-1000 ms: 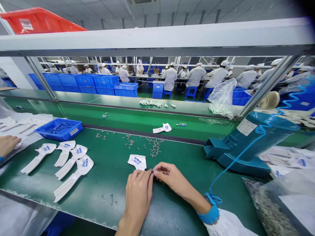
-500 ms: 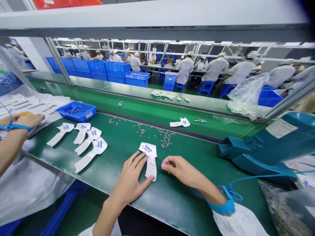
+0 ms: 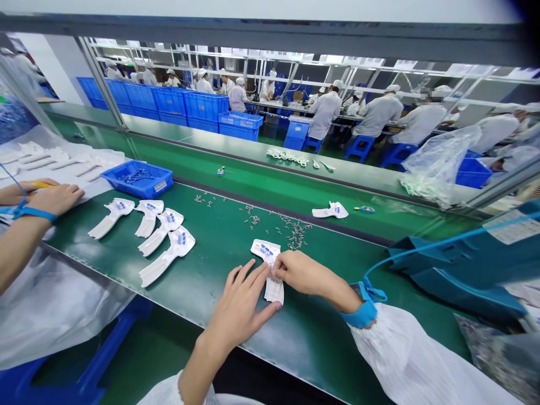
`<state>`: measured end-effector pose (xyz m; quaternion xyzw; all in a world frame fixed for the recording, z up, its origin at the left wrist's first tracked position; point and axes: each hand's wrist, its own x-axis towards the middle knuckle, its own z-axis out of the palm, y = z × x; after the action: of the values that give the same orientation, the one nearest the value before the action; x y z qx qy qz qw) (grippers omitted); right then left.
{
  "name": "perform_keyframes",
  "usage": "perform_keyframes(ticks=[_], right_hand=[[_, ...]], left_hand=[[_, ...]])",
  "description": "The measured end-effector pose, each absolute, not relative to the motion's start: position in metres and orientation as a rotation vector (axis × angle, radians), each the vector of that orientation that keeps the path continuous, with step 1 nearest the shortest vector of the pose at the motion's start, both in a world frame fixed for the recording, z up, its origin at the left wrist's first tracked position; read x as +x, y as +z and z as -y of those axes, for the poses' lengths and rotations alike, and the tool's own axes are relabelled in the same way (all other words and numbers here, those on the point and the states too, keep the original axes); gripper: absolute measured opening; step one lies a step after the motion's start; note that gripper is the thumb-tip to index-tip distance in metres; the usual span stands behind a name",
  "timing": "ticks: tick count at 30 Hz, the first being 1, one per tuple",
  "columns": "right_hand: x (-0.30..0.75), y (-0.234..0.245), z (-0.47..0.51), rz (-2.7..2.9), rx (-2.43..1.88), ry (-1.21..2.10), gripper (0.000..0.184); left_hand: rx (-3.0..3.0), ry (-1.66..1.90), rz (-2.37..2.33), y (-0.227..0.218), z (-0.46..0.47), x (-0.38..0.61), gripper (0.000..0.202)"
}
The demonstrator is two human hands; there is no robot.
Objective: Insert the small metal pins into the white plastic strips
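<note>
Head view: one white plastic, handle-shaped shell [image 3: 275, 289] on the green worktop [image 3: 213, 264], right of centre, between near and far edges; wide head toward the far edge, bearing small blue pieces too crowded to count, narrow end toward the near edge. Left hand [image 3: 242, 304]: loosely open, fingers spread, thumb and fingertips along the shell's left side. Right hand [image 3: 301, 274]: fingertips drawn together in a pinch over the middle of the shell; contents of the pinch, if any, impossible to tell. On the right wrist, one blue band [image 3: 360, 316] with a blue cord.

Toward the worktop's left end, four similar white shells with blue pieces [image 3: 169, 256]; behind them, near the far edge, one blue plastic tray [image 3: 157, 190] of small dark-blue parts. Along the far edge, scattered small metal screws [image 3: 297, 233], too many to count. Beyond that edge, on the green sunken strip [image 3: 270, 188], one further white shell [image 3: 331, 210]. At the left end, two hands of a co-worker [image 3: 57, 201]. Toward the right end, one teal plastic housing [image 3: 442, 270].

Labels: one white on the tray, one white on the housing; print on both too small to read.
</note>
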<state>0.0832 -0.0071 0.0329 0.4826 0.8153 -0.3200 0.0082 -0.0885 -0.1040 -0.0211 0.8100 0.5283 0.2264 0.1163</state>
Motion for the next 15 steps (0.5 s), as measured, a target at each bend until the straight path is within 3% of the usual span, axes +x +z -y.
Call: perform_keyframes(ticks=[5,15], right_hand=[[0.085,0.029,0.010,-2.529,1.578,-0.944,0.005],[0.102,0.031,0.011,-2.610,1.563,-1.090,0.008]], left_hand=[[2.338,0.652,-1.553,-0.020,0.104,-0.087,0.059],[2.424,0.669,-1.594,-0.023,0.105,-0.086,0.056]])
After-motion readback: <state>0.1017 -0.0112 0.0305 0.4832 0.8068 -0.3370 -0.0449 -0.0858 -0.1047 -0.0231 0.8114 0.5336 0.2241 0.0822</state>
